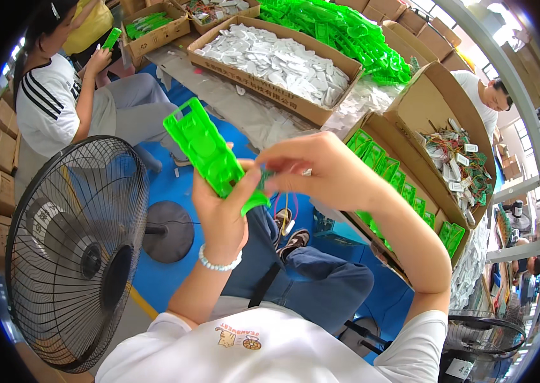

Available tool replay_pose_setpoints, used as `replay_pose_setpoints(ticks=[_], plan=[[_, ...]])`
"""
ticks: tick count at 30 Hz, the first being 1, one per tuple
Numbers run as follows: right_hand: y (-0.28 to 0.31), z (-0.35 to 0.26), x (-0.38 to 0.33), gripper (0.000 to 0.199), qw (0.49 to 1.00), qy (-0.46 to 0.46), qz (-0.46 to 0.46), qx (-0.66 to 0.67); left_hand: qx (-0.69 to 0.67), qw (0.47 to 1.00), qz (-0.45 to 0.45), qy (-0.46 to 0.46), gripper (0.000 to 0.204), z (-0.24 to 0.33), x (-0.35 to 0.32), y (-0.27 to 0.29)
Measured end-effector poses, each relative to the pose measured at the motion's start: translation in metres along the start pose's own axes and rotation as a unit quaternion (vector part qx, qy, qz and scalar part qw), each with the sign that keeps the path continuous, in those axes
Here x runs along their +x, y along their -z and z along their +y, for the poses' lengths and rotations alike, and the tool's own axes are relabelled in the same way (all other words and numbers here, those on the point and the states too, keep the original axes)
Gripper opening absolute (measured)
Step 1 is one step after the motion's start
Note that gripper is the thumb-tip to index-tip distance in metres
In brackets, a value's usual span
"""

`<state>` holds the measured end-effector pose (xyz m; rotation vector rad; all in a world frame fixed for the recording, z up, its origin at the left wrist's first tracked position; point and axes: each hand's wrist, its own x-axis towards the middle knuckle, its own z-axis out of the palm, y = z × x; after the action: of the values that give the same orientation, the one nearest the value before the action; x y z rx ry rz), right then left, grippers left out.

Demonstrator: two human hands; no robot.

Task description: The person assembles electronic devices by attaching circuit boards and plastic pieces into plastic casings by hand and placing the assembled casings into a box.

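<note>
My left hand (222, 214) is wrapped round the lower part of a bright green plastic housing (205, 145), a long shell with moulded recesses, tilted up to the left. Over its lower end, my right hand (324, 167) has its fingers drawn together on a small dark green circuit board (261, 178), partly hidden by the fingers. Thin wires (286, 199) hang below that hand, with a small white piece at their end. Whether the board touches the housing, I cannot tell.
A carton of white plastic pieces (273, 60) stands ahead, beside a heap of green housings (340, 32). To the right are a row of green housings (388, 169) and a carton of wired parts (458, 159). A large fan (78, 255) stands left, near a seated co-worker (53, 96).
</note>
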<state>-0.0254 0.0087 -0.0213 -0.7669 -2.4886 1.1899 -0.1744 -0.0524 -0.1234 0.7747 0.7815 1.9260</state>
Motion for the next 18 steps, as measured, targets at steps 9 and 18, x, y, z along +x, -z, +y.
replay_pose_setpoints(ticks=[9, 18], plan=[[0.005, 0.003, -0.075, 0.019, 0.862, -0.016, 0.474, 0.179, -0.119, 0.978, -0.127, 0.112, 0.037, -0.022, 0.012, -0.048], [-0.047, -0.008, -0.223, 0.031, 0.688, 0.189, 0.654, 0.253, 0.442, 0.836, -0.266, -0.184, 0.042, -0.100, 0.028, -0.124]])
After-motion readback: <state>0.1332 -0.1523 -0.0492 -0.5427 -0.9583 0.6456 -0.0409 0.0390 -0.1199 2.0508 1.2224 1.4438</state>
